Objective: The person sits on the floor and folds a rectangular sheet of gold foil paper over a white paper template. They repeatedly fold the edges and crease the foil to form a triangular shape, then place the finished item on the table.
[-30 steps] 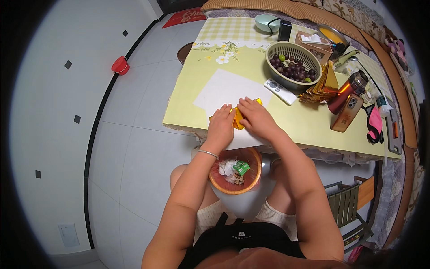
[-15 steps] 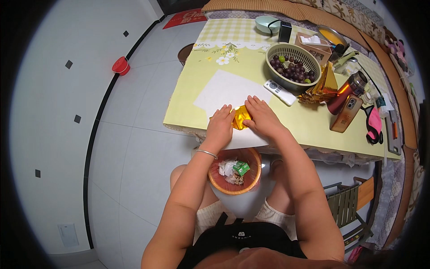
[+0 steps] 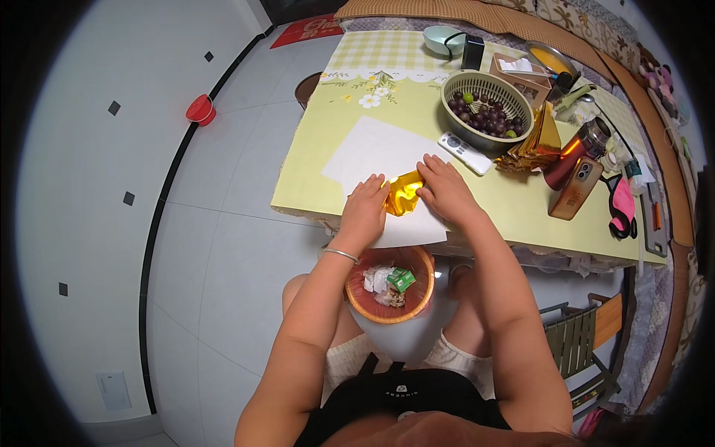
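Left hand (image 3: 363, 212) and right hand (image 3: 448, 194) lie flat, fingers outstretched, neither visibly gripping, on either side of one gold foil piece (image 3: 404, 195).
It rests on white paper (image 3: 372, 153) near the front edge of the table (image 3: 514, 216); light, even pressure should spare it creases and tears. Rightward and beyond, counted: one white remote (image 3: 465, 153), one colander (image 3: 463, 128) of grapes (image 3: 488, 118), one gold foil stack (image 3: 539, 145), one red flask (image 3: 572, 158), one phone (image 3: 576, 188).
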Motion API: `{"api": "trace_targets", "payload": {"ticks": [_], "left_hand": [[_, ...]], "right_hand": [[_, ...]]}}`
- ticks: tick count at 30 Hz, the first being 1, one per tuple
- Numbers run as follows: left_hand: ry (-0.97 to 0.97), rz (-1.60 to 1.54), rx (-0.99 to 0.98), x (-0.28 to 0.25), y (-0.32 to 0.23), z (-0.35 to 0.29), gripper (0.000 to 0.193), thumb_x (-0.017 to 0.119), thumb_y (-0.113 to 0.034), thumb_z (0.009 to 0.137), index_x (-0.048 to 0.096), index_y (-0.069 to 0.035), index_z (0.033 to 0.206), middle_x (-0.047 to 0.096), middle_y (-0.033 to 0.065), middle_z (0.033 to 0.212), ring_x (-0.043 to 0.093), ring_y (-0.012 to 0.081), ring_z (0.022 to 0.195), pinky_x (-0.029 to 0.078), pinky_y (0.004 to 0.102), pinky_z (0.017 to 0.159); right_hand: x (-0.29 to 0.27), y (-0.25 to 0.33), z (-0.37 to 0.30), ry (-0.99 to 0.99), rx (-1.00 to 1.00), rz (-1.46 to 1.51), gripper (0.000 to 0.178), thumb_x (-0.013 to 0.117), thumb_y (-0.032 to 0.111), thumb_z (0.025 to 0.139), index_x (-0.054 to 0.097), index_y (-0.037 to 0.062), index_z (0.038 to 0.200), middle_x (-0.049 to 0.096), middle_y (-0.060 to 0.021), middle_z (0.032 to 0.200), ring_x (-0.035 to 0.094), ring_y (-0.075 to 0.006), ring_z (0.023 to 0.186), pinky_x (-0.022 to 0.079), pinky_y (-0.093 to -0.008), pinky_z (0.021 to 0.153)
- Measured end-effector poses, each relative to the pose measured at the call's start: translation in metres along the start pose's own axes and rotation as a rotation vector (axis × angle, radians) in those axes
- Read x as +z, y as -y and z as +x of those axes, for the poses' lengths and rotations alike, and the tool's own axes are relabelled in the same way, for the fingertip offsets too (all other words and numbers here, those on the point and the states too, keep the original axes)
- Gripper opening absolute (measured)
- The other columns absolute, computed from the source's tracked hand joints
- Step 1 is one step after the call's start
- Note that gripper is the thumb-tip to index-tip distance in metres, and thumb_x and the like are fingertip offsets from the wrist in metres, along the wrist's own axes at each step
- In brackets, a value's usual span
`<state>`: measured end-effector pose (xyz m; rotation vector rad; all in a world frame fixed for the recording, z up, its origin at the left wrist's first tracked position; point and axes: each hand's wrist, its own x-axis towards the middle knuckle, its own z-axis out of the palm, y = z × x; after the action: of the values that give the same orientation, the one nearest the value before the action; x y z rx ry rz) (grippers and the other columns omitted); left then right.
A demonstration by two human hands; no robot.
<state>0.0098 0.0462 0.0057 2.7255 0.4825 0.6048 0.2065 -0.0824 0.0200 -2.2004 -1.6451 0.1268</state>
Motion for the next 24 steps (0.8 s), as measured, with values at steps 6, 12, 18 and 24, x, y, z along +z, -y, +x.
{"api": "trace_targets", "payload": {"ticks": [6, 12, 18, 24], "left_hand": [[-0.004, 0.012, -0.005, 0.0011, -0.0015, 0.0004, 0.046, 0.055, -0.002, 0.087, 0.058, 0.0, 0.133, 0.054, 0.0191, 0.144, 0.048, 0.0356, 0.137, 0.035, 0.0486, 0.116], [-0.013, 0.041, 0.003, 0.0048, -0.0023, -0.0005, 0.046, 0.055, -0.001, 0.087, 0.058, 0.0, 0.133, 0.053, 0.0192, 0.144, 0.047, 0.036, 0.137, 0.034, 0.0487, 0.116], [-0.007, 0.047, -0.004, 0.005, -0.0033, -0.0001, 0.047, 0.055, -0.001, 0.086, 0.058, 0.001, 0.132, 0.052, 0.0195, 0.145, 0.047, 0.0363, 0.137, 0.034, 0.0492, 0.116], [-0.017, 0.061, -0.003, 0.007, -0.0035, -0.0005, 0.047, 0.055, -0.001, 0.086, 0.058, 0.0, 0.132, 0.052, 0.0195, 0.145, 0.046, 0.0361, 0.137, 0.034, 0.0493, 0.116]], "right_hand": [[-0.0009, 0.0001, -0.0008, -0.017, -0.008, 0.033, 0.058, 0.067, 0.024, 0.091, 0.05, 0.0032, 0.142, 0.041, -0.0199, 0.154, 0.035, -0.0355, 0.145, 0.028, -0.0474, 0.12], [0.0061, 0.0015, 0.0005, -0.049, -0.004, 0.001, 0.056, 0.067, 0.024, 0.091, 0.05, 0.0022, 0.14, 0.042, -0.0214, 0.153, 0.035, -0.0373, 0.144, 0.029, -0.05, 0.119], [0.002, 0.002, 0.0011, -0.028, -0.005, 0.019, 0.056, 0.067, 0.024, 0.091, 0.05, 0.0021, 0.139, 0.042, -0.0217, 0.152, 0.035, -0.0378, 0.144, 0.029, -0.0507, 0.118], [0.0001, 0.0029, 0.0011, -0.024, 0.0, 0.029, 0.057, 0.067, 0.024, 0.091, 0.05, 0.0027, 0.14, 0.042, -0.021, 0.153, 0.035, -0.0375, 0.144, 0.028, -0.0502, 0.119]]}}
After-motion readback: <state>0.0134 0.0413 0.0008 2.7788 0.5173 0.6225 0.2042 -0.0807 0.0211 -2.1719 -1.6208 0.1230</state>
